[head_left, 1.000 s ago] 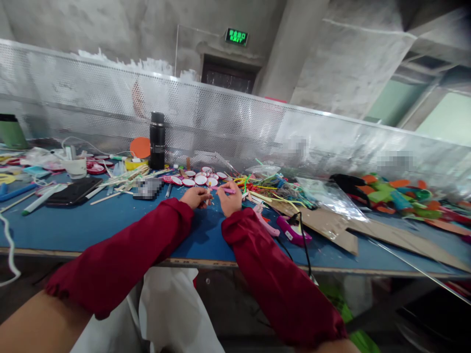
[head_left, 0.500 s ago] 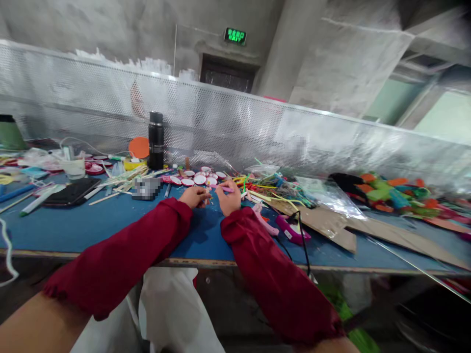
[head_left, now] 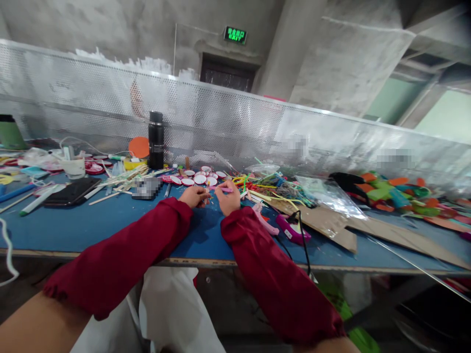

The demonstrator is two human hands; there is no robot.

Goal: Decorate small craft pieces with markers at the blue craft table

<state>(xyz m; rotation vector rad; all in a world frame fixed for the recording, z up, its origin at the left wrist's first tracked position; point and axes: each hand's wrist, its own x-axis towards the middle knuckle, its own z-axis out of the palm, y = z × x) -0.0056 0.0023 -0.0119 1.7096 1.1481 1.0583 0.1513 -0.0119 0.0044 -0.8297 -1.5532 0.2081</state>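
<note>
My right hand [head_left: 228, 200] is closed around a slim pink pen-like tool [head_left: 224, 189], whose tip points left toward my other hand. My left hand [head_left: 195, 197] is in a pinch just above the blue tabletop [head_left: 121, 225]; a small pale piece seems to be at its fingertips, too small to name. The two hands face each other, a narrow gap apart. Just beyond them lie several round white discs with red rims [head_left: 199, 179]. A pink glue-gun-like tool [head_left: 267, 223] and a purple device [head_left: 293, 230] rest right of my right forearm.
A black bottle [head_left: 156, 140] stands at the back beside an orange disc [head_left: 139, 147]. Wooden sticks [head_left: 127, 180], a dark phone [head_left: 72, 191] and a plastic cup [head_left: 74, 168] are on the left. Coloured pipe-cleaner-like strands [head_left: 283, 187], cardboard [head_left: 324, 223] and a black cable [head_left: 302, 245] lie right.
</note>
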